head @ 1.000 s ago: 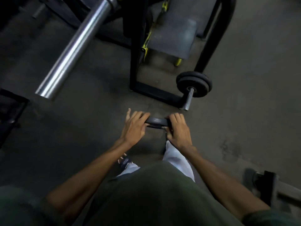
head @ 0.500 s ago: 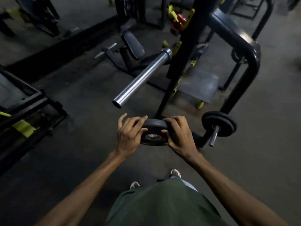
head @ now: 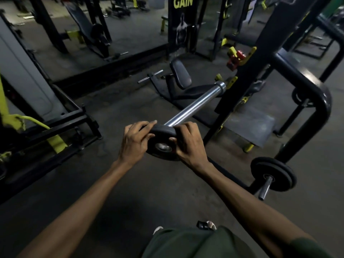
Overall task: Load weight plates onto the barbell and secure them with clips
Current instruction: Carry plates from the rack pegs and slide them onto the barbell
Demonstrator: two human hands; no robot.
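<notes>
Both hands are wrapped around a small black weight plate [head: 163,141], holding it out in front at the tip of the barbell sleeve [head: 195,107]. Left hand [head: 135,141] grips the left edge with the fingers curled over the top rim and the thumb down on the near face; right hand [head: 189,144] does the same on the right edge, thumb [head: 173,140] pressed on the face just above the center hole. So neither hand is spread out, they're both clamped on the plate. The plate is tilted a bit, near face angled up toward the camera, and you can see shiny metal in its center hole [head: 161,147]. The chrome sleeve runs from behind the plate's top edge up and to the right to its collar [head: 220,86], next to a black rack upright [head: 247,58]. I honestly can't tell if the sleeve end is already poking into the hole or just sitting right behind it. Off to the lower right there's a storage peg [head: 265,189] on the rack's base with a couple of black plates [head: 273,175] on it, well apart from the hands. Red clips [head: 235,59] with yellow bits hang on the upright higher up. Dark rubber floor [head: 130,183] underneath, an adjustable bench [head: 181,75] sits behind the bar, and a banner reading "GAIN" [head: 183,1] is in the back.
</notes>
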